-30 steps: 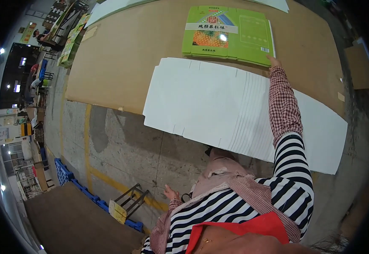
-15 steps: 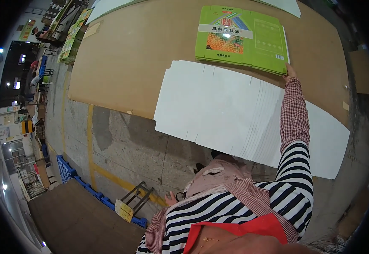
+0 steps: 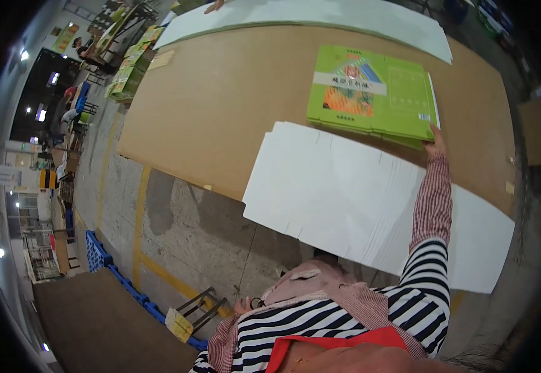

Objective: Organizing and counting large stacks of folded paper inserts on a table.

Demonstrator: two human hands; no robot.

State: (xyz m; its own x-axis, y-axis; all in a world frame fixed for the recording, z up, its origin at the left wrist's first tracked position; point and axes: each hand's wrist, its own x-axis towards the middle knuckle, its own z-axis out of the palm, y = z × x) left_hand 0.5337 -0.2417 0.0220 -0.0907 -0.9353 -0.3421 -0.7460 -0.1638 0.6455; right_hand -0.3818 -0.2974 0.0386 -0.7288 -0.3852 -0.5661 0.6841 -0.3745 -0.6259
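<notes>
A stack of flattened green cartons with a pineapple picture lies on the brown board-covered table. My right hand grips the near right corner of this stack, thumb at the edge and the other fingers partly hidden. Under my right forearm, white cardboard sheets are fanned out in overlapping layers and jut past the table's near edge. Down by my left side hangs my left hand, small in view, its fingers apart and holding nothing.
Along the table's far side lies a long white sheet stack, with another person's hand at it. A small stool and blue pallet stand on the floor at lower left. More green cartons are piled beyond the table's left end.
The whole scene sits lower in the picture, as the view has shifted. Another person's hand has come into sight at the far edge. My right hand stays at the carton stack's corner.
</notes>
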